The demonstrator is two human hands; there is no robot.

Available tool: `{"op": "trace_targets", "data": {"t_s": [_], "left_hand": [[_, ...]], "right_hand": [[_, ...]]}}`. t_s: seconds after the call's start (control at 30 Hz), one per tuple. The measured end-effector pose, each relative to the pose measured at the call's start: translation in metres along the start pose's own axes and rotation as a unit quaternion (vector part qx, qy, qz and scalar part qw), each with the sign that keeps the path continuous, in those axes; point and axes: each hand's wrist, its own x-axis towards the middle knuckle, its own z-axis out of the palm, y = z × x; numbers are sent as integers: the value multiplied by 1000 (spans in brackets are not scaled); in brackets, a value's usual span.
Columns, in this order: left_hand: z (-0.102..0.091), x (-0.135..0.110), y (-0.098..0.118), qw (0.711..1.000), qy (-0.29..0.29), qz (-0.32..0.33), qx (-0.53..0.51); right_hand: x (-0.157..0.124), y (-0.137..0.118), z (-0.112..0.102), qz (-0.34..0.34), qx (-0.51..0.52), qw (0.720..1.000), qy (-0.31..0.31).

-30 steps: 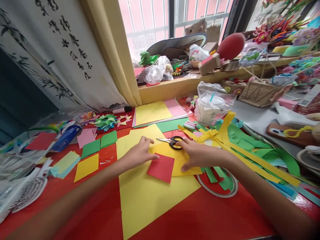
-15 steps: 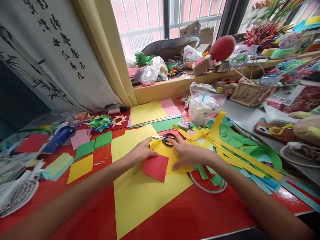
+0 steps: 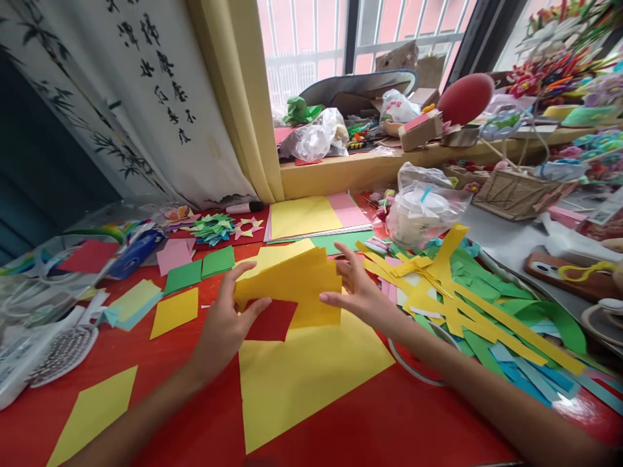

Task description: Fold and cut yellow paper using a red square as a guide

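My left hand [image 3: 224,320] pinches a small stack of paper lifted off the table: a yellow sheet [image 3: 296,283] on top and a red square [image 3: 270,322] under it. My right hand [image 3: 357,290] is beside the stack's right edge with its fingers spread, fingertips at the yellow sheet. Below both hands a large yellow sheet [image 3: 302,376] lies flat on the red table [image 3: 389,421]. The scissors seen before are hidden behind the lifted paper.
Small green [image 3: 199,270], pink [image 3: 174,254] and yellow [image 3: 175,312] paper squares lie at the left. A tangle of yellow and green strips [image 3: 467,305] fills the right side. A plastic bag with a container [image 3: 422,206] and a cluttered windowsill [image 3: 370,162] stand behind.
The yellow sheet and red square were lying flat under both hands; now my left hand has lifted them off the table, and my right hand has opened beside them. The camera shifted left.
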Motion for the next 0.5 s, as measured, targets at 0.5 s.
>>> {"op": "trace_targets", "data": {"t_s": [0.5], "left_hand": [[8,-17,-30,962,-38,-36,-270]], "right_hand": [[-18,2,32,26,24,999,-39]]}}
